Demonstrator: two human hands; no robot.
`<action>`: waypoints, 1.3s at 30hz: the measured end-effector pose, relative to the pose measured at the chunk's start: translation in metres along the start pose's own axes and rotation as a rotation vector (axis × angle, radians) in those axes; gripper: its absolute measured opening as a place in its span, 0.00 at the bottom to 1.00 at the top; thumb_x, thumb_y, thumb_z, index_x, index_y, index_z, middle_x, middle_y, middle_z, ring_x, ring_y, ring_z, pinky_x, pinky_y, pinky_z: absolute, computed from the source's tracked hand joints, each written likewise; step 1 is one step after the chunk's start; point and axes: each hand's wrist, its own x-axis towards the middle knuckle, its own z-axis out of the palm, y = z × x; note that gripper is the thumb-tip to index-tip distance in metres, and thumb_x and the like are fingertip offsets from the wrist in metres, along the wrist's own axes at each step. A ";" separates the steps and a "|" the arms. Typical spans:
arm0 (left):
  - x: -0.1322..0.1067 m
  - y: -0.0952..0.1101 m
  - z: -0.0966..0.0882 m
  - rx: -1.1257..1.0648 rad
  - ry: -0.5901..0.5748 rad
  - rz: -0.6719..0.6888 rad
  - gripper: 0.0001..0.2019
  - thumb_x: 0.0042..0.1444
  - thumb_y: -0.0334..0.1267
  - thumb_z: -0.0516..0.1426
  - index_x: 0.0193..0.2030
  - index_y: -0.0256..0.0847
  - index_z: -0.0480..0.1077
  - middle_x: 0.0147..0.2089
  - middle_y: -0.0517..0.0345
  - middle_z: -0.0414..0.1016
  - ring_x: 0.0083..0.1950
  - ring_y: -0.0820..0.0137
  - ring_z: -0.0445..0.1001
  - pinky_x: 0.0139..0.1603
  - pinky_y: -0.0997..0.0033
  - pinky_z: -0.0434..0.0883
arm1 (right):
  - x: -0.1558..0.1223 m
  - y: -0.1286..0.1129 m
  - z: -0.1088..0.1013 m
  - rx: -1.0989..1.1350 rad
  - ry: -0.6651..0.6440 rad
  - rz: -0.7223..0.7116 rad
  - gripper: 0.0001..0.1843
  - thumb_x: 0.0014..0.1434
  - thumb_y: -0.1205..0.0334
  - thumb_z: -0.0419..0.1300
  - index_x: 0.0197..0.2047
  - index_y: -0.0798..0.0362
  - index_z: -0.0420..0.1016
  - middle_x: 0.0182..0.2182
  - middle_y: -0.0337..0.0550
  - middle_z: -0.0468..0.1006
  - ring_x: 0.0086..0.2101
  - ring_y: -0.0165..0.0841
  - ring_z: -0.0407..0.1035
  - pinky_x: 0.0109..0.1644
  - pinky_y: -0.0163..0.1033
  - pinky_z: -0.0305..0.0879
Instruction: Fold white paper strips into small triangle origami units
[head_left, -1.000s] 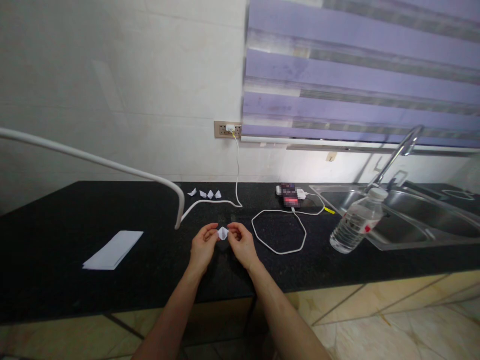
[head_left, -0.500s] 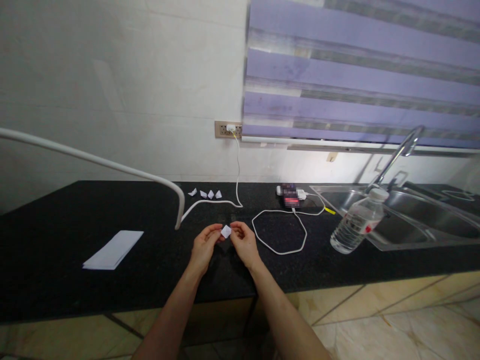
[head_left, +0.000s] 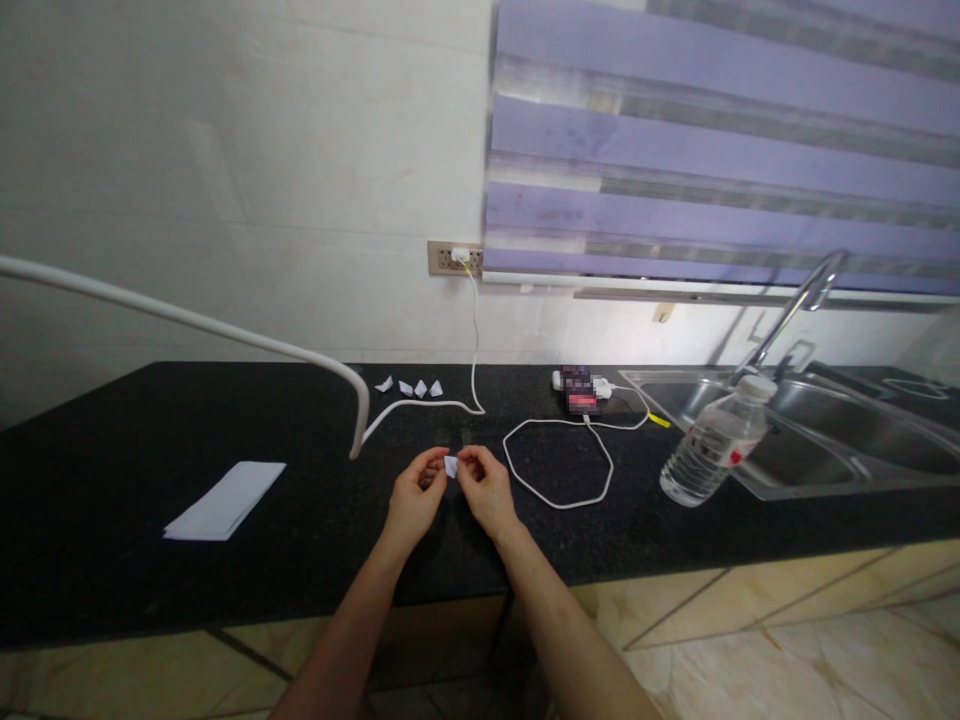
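A small piece of folded white paper [head_left: 451, 467] is pinched between my two hands, just above the black countertop [head_left: 315, 560]. My left hand [head_left: 415, 492] grips its left side with thumb and fingertips. On the right side, my right hand [head_left: 486, 487] holds it the same way; the fingers partly cover the paper. Beyond my hands, several small folded paper pieces [head_left: 421, 389] lie in a row near the wall. To the left rests a stack of white paper sheets [head_left: 225, 502].
A thick white cable [head_left: 300, 352] arches in from the left. A phone [head_left: 580, 390] with a looped white cord [head_left: 555, 507] lies at the back right. A water bottle [head_left: 712, 445] stands before the steel sink [head_left: 795, 493] and faucet [head_left: 787, 315]. A plugged-in charger [head_left: 460, 256] sits in the wall outlet.
The paper between my fingers has turned and shows a smaller, narrower face. My hands have drawn slightly closer together around it. Everything else stays in place.
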 end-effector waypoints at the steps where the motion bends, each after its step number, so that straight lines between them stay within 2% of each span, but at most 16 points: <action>1: -0.001 0.001 0.000 0.028 0.007 0.026 0.15 0.44 0.36 0.55 0.41 0.39 0.69 0.35 0.56 0.73 0.34 0.72 0.71 0.37 0.72 0.68 | 0.000 0.000 0.000 -0.006 -0.001 -0.007 0.06 0.51 0.66 0.52 0.33 0.52 0.69 0.26 0.37 0.70 0.25 0.28 0.62 0.29 0.32 0.60; 7: -0.004 0.005 0.000 0.178 0.039 0.204 0.11 0.46 0.34 0.54 0.38 0.41 0.69 0.34 0.58 0.72 0.33 0.73 0.69 0.38 0.73 0.66 | 0.000 -0.003 -0.003 -0.002 -0.024 -0.025 0.07 0.52 0.65 0.51 0.31 0.53 0.70 0.27 0.39 0.71 0.27 0.29 0.64 0.32 0.33 0.61; 9: -0.004 0.005 -0.001 0.216 0.026 0.218 0.09 0.46 0.35 0.54 0.36 0.40 0.69 0.32 0.59 0.71 0.33 0.73 0.69 0.37 0.73 0.66 | 0.000 -0.006 -0.003 0.032 -0.028 -0.027 0.08 0.53 0.65 0.51 0.32 0.53 0.71 0.29 0.40 0.72 0.29 0.29 0.65 0.34 0.33 0.61; 12: -0.002 0.004 -0.002 0.217 0.036 0.159 0.07 0.47 0.36 0.53 0.34 0.39 0.68 0.31 0.59 0.71 0.32 0.73 0.69 0.36 0.73 0.66 | 0.000 -0.010 -0.003 0.085 -0.046 -0.026 0.10 0.52 0.67 0.50 0.34 0.54 0.72 0.31 0.41 0.73 0.31 0.29 0.66 0.36 0.33 0.62; 17: 0.000 0.002 -0.003 0.126 0.081 0.059 0.07 0.46 0.38 0.54 0.33 0.39 0.68 0.31 0.59 0.71 0.32 0.73 0.70 0.34 0.75 0.66 | -0.001 -0.009 -0.001 0.112 -0.087 -0.007 0.13 0.49 0.71 0.51 0.37 0.54 0.72 0.32 0.40 0.73 0.29 0.28 0.65 0.33 0.32 0.62; 22: 0.001 0.004 -0.003 0.079 0.069 0.000 0.08 0.46 0.39 0.55 0.32 0.38 0.68 0.30 0.59 0.71 0.31 0.72 0.70 0.34 0.74 0.67 | 0.001 -0.003 0.000 0.146 -0.066 0.007 0.10 0.51 0.67 0.52 0.37 0.54 0.72 0.34 0.42 0.74 0.32 0.30 0.67 0.35 0.33 0.63; 27: 0.001 0.008 -0.004 -0.024 0.084 -0.072 0.11 0.47 0.40 0.54 0.36 0.38 0.68 0.30 0.58 0.72 0.30 0.72 0.71 0.35 0.73 0.68 | 0.001 -0.004 -0.002 0.147 -0.070 0.024 0.10 0.53 0.66 0.50 0.35 0.53 0.72 0.32 0.41 0.73 0.32 0.30 0.67 0.36 0.34 0.63; 31: 0.000 0.012 -0.003 -0.024 0.038 -0.129 0.11 0.44 0.41 0.56 0.33 0.37 0.70 0.29 0.58 0.73 0.29 0.71 0.71 0.33 0.73 0.68 | 0.001 -0.004 -0.001 0.156 -0.081 -0.001 0.09 0.53 0.66 0.51 0.34 0.53 0.72 0.32 0.41 0.73 0.33 0.30 0.66 0.38 0.34 0.62; 36: 0.001 0.012 -0.003 -0.060 0.071 -0.183 0.10 0.42 0.40 0.57 0.31 0.36 0.70 0.26 0.59 0.73 0.29 0.71 0.72 0.34 0.73 0.68 | 0.000 -0.002 0.001 0.199 -0.035 0.104 0.10 0.50 0.63 0.55 0.38 0.53 0.69 0.28 0.39 0.71 0.26 0.27 0.65 0.29 0.32 0.62; 39: 0.002 0.007 -0.003 -0.080 0.095 -0.173 0.09 0.41 0.39 0.57 0.30 0.37 0.69 0.27 0.58 0.73 0.30 0.71 0.72 0.34 0.73 0.68 | 0.000 -0.005 0.002 0.233 -0.083 0.144 0.11 0.48 0.62 0.57 0.38 0.54 0.68 0.24 0.36 0.69 0.23 0.26 0.63 0.26 0.30 0.60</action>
